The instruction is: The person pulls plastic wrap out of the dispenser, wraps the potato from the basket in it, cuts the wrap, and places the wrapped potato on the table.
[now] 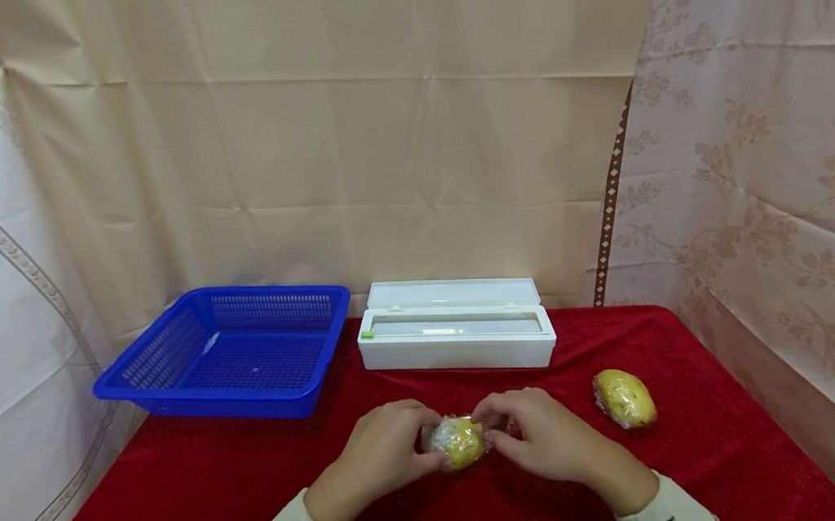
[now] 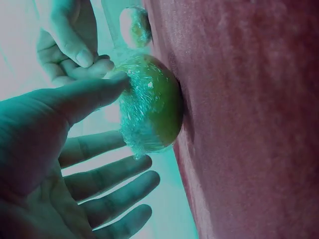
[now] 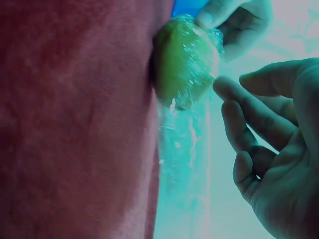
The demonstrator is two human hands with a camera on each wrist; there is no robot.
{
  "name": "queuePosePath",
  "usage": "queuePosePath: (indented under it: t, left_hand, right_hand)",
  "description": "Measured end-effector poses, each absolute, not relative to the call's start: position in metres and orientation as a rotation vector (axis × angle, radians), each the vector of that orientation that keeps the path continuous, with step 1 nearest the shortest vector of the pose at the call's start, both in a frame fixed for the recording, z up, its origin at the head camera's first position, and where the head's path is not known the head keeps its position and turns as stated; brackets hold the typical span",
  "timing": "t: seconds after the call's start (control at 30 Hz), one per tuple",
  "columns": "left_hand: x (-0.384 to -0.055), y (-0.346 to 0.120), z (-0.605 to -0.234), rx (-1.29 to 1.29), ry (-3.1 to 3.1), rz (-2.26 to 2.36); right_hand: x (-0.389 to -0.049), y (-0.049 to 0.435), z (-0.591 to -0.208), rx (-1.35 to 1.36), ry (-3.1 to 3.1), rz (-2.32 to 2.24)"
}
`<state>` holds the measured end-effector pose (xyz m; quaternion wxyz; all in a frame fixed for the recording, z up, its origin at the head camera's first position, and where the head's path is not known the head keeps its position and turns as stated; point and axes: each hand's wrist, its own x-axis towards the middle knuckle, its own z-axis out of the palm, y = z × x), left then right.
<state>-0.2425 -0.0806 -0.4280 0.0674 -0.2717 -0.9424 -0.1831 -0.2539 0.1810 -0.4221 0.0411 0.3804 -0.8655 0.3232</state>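
Note:
A yellow fruit (image 1: 465,443) wrapped in clear cling film rests on the red cloth between both hands. My left hand (image 1: 384,451) holds its left side, thumb at the front and fingers behind. In the left wrist view the thumb lies on the crinkled film over the wrapped fruit (image 2: 162,109), while the other fingers stretch out past it. My right hand (image 1: 545,438) is beside the fruit's right end, fingers loosely bent. From the right wrist view, a small gap shows between its thumb and index finger, with the fingertips close to the film.
A second film-wrapped yellow fruit (image 1: 625,399) lies to the right on the red cloth (image 1: 727,449). Behind the hands stands a white cling film box (image 1: 462,357), its lid raised. The blue plastic basket (image 1: 215,403) is at the back left. Curtains hang behind and at both sides.

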Motion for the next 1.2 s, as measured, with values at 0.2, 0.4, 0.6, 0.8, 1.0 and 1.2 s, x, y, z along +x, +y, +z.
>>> queuePosePath:
  t: [0.2, 0.4, 0.6, 0.8, 1.0, 1.2]
  left_hand:
    - [-0.242, -0.082, -0.428, -0.897, -2.829, -0.425]
    - [-0.243, -0.084, -0.428, -0.906, -2.842, -0.403]
    - [-0.247, -0.083, -0.432, -0.939, -2.612, -0.415]
    - [-0.25, -0.082, -0.433, -1.18, -2.488, -0.362]
    - [-0.25, -0.084, -0.433, -1.238, -2.623, -0.347]
    - [-0.248, -0.085, -0.434, -1.181, -2.737, -0.451]
  right_hand:
    - [-0.257, 0.186, -0.42, 1.04, -2.667, 0.899]
    - [-0.258, 0.192, -0.42, 1.01, -2.878, 0.988]
    - [-0.254, 0.193, -0.419, 1.14, -2.9, 1.069]
    - [-0.251, 0.189, -0.418, 1.28, -2.898, 1.167]
    - [-0.249, 0.184, -0.418, 1.443, -2.868, 1.223]
    - [-0.248, 0.179, -0.423, 1.455, -2.797, 1.214]
